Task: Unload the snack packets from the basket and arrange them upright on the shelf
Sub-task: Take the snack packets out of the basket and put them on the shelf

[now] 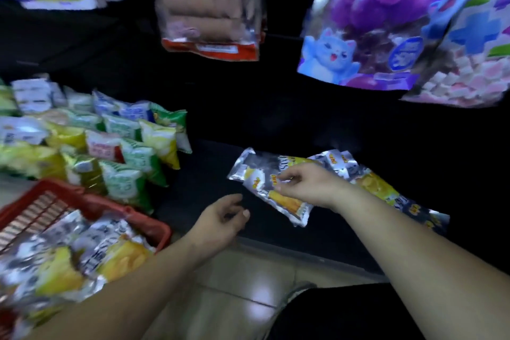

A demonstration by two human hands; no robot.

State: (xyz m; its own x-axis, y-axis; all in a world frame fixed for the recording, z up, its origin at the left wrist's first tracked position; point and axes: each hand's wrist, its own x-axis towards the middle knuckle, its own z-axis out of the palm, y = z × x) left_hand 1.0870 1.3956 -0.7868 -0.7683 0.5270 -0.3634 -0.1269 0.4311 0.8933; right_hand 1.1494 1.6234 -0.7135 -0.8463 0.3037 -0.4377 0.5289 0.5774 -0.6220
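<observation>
A red basket at the lower left holds several silver-and-yellow snack packets. On the dark bottom shelf, several of the same packets lie flat in a loose row toward the right. My right hand pinches the nearest silver packet on that shelf. My left hand hovers just left of that packet with loosely curled fingers and holds nothing.
Rows of green, yellow and white snack bags fill the shelf's left side. Above hang a red-edged biscuit pack and large purple grape candy bags. A pale tiled floor shows below the shelf edge.
</observation>
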